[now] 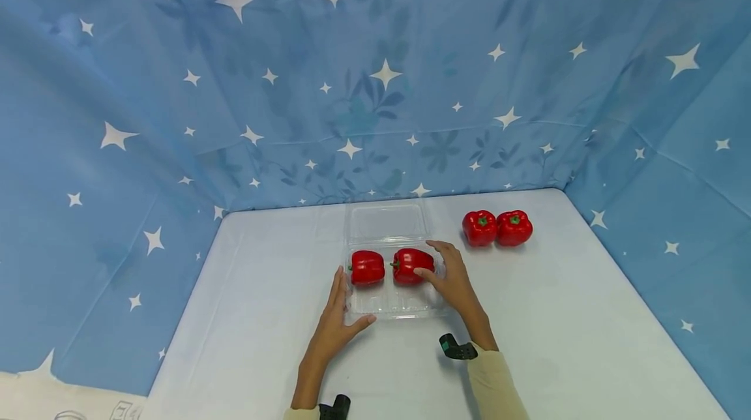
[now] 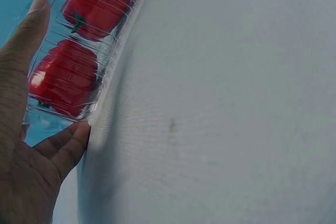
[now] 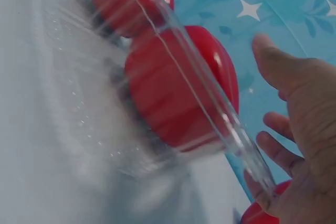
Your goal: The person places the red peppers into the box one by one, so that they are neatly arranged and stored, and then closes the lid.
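A clear plastic clamshell box (image 1: 366, 304) lies with its lid (image 1: 387, 223) folded back, away from me. In its far half two red bell peppers sit on their sides, one left (image 1: 368, 269) and one right (image 1: 405, 263). My left hand (image 1: 333, 329) rests its straight fingers along the box's left side, thumb spread out near the front corner. In the left wrist view, its fingertips touch the box's end. My right hand (image 1: 453, 280) arches over the box's right side, thumb and fingers spread about the right pepper. The right wrist view shows a gap between its thumb and that pepper (image 3: 178, 87).
Two more red bell peppers, a left one (image 1: 479, 229) and a right one (image 1: 514, 229), stand side by side at the back right of the white table (image 1: 270, 342). A blue star-patterned cloth (image 1: 375, 113) hangs behind and along both sides.
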A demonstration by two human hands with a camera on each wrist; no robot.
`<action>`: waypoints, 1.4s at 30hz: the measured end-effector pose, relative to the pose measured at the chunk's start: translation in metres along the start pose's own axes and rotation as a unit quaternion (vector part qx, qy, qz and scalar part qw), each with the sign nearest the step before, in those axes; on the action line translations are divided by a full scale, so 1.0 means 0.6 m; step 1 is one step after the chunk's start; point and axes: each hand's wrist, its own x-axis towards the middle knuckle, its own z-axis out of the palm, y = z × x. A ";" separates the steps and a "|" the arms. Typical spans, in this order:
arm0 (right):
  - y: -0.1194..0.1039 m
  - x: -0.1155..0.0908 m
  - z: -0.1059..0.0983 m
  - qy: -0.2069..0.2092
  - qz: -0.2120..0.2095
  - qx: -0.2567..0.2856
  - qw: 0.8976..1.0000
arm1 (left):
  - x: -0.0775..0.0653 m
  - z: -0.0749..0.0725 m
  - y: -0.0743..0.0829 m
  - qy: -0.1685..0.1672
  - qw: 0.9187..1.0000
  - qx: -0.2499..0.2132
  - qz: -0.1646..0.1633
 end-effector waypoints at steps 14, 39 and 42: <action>0.027 0.015 -0.040 0.248 0.117 0.042 0.961 | 0.000 0.000 0.000 0.001 1.000 -0.003 0.000; 0.145 0.042 -0.136 0.275 0.185 -0.020 0.943 | 0.003 0.002 -0.004 0.001 1.000 0.016 0.020; 0.146 0.046 -0.137 0.274 0.190 -0.003 0.943 | 0.004 0.002 -0.006 0.000 1.000 0.017 0.015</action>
